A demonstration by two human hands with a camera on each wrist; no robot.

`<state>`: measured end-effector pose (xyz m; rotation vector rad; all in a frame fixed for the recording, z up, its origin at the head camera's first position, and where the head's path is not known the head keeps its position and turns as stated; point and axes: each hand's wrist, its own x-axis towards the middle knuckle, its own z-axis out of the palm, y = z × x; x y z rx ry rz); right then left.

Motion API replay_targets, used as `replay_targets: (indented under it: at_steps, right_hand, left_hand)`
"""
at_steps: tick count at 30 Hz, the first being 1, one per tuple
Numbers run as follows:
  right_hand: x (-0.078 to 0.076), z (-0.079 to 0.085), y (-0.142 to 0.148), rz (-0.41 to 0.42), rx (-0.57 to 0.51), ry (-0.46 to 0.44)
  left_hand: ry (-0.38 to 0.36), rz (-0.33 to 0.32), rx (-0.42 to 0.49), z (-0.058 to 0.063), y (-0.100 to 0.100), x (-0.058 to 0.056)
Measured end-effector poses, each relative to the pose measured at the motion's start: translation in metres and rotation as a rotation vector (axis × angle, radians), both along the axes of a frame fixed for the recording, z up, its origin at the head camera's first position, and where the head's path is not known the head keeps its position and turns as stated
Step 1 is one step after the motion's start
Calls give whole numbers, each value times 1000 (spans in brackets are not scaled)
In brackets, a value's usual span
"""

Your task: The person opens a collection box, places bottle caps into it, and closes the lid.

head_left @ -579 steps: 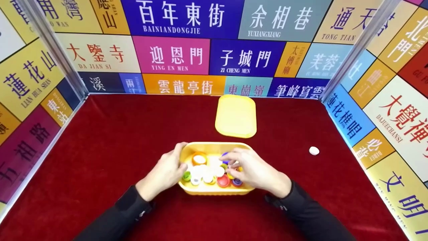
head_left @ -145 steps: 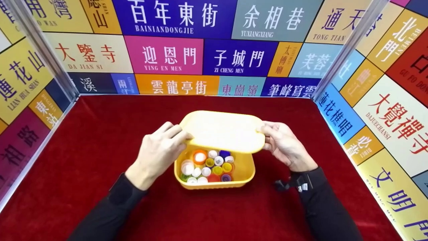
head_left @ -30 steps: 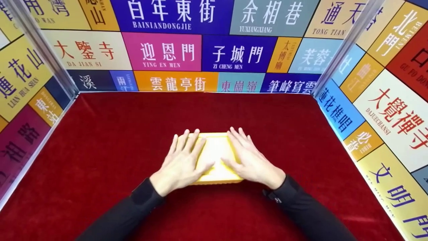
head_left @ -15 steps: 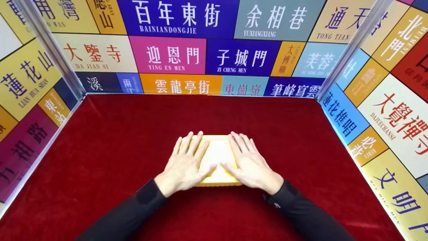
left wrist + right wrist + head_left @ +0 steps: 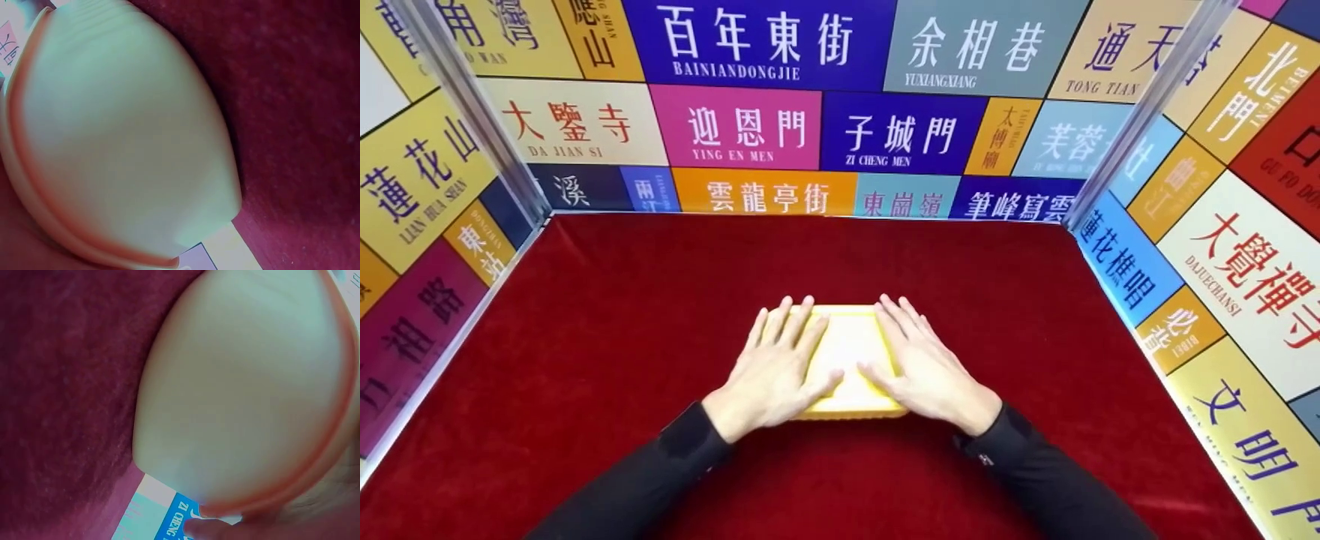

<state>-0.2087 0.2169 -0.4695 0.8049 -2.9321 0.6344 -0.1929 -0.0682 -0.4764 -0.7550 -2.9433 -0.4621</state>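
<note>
A yellow plastic box [image 5: 851,413] stands in the middle of the table with its yellow lid [image 5: 849,352] on top, so the contents are hidden. My left hand [image 5: 776,371] lies flat on the lid's left part, fingers spread and pointing away from me. Over the lid's right part rests my right hand [image 5: 934,367], its fingers also straight. The two thumbs lie near the lid's middle, a small gap apart. In the left wrist view the box's side wall [image 5: 129,129] fills much of the picture. The right wrist view shows another side wall [image 5: 236,394] under the lid's rim.
Dark red cloth [image 5: 645,300] covers the table around the box. Panels printed with large characters [image 5: 735,124] close off the back and both sides, and metal posts [image 5: 487,112] stand at the back corners.
Earlier the box stood open with several bottle caps inside, and a white piece lay at the right. Both hands then held the lid above it; now it covers the box. Lately, hands barely moved.
</note>
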Motion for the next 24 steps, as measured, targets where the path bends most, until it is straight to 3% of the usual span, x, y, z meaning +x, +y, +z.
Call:
replay_targets:
  at_steps: [5, 13, 18, 24]
  right_hand:
    - [-4, 3, 9, -18, -37, 31]
    - [-10, 3, 43, -49, -112, 69]
    - [-18, 1, 69, -85, -108, 105]
    - [-28, -6, 96, -144, -88, 127]
  left_hand:
    - [37, -5, 72, 2, -4, -1]
    - [7, 17, 112, 4, -18, -5]
    - [20, 46, 127, 4, -39, -8]
    - [-4, 130, 134, -2, -72, -12]
